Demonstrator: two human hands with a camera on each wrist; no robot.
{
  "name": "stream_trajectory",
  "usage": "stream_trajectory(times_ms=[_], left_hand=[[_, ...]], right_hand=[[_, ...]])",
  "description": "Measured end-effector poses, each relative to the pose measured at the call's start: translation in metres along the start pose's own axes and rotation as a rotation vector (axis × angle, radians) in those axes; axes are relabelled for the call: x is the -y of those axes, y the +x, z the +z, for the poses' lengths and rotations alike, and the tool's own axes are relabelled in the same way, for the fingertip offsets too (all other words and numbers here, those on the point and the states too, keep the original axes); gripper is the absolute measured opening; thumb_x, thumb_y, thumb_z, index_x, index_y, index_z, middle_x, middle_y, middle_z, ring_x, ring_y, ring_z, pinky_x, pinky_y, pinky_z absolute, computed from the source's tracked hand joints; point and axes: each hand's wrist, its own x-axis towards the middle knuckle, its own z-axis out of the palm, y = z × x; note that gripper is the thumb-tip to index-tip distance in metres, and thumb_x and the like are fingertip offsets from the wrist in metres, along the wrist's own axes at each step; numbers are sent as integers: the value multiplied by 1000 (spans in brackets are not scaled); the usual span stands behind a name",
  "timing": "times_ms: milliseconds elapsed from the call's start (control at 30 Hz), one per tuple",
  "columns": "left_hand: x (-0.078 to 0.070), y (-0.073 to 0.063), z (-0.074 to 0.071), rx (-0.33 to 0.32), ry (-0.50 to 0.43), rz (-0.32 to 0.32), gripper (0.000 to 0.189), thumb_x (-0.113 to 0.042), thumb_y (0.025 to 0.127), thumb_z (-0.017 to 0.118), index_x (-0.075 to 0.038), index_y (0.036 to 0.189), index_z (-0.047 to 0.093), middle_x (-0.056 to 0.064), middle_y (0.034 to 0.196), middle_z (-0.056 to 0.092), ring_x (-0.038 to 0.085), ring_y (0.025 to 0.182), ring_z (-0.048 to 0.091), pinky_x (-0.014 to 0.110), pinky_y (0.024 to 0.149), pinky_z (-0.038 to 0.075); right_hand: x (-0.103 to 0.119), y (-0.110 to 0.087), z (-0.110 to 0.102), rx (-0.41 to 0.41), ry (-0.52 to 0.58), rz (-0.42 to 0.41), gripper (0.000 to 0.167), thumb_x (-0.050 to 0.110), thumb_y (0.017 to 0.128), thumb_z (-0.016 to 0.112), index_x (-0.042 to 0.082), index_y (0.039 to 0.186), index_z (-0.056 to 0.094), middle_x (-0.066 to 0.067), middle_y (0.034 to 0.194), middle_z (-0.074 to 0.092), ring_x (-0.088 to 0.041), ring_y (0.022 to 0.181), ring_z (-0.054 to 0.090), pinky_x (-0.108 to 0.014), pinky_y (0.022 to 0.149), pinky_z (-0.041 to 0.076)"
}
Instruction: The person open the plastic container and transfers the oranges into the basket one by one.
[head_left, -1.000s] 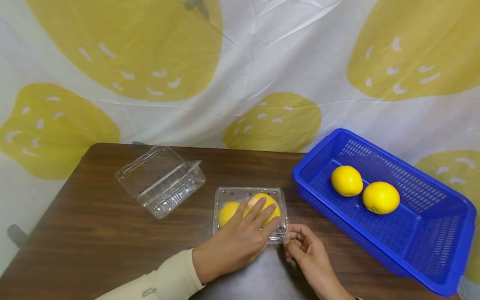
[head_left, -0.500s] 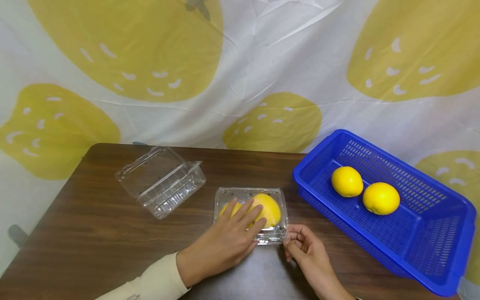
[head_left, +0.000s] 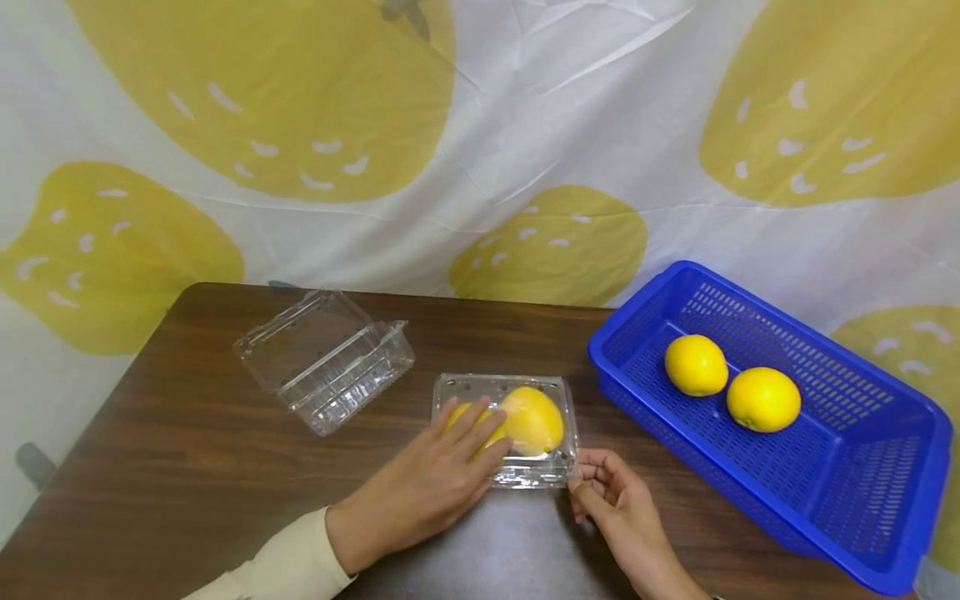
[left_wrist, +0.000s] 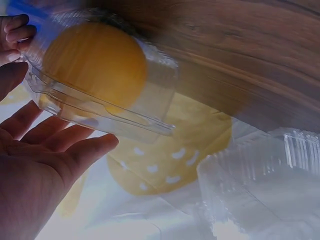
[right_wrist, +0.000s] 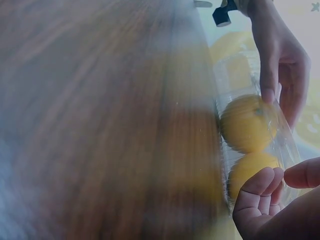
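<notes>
A clear plastic clamshell box stands at the front middle of the table, lid down, with two yellow-orange citrus fruits inside. The right-hand fruit shows through the lid; the other is partly covered by my fingers in the head view. My left hand lies over the left part of the lid, fingers extended and slightly spread. At the box's front right corner, my right hand pinches the rim between thumb and index finger, its other fingers curled.
An open, unfilled clear clamshell box sits at the back left of the table. On the right, a blue perforated basket holds two citrus fruits. A fruit-patterned cloth hangs behind the table.
My left hand has slid left across the lid, from over the right-hand fruit to over the left-hand one. The right hand has stayed at the corner.
</notes>
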Motion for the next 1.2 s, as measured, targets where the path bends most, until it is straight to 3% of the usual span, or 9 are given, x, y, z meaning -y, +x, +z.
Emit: stream_trajectory(times_ms=[800,1200], left_hand=[[15,-26,-7,25,-74,-91,60,-41,102,77,-8,149,60,22,161,55,43,153,49,64,120,44],[23,-32,-12,46,-102,-79,62,-40,101,79,-8,150,60,23,163,52,45,152,48,64,120,44]], right_hand=[[0,0,-2,20,-12,-18,24,-12,99,64,-15,122,61,-13,95,68,-13,69,61,-25,61,55],[1,1,-2,21,-18,-17,24,-12,99,64,-14,122,62,-12,96,68,-13,68,61,-26,61,55]])
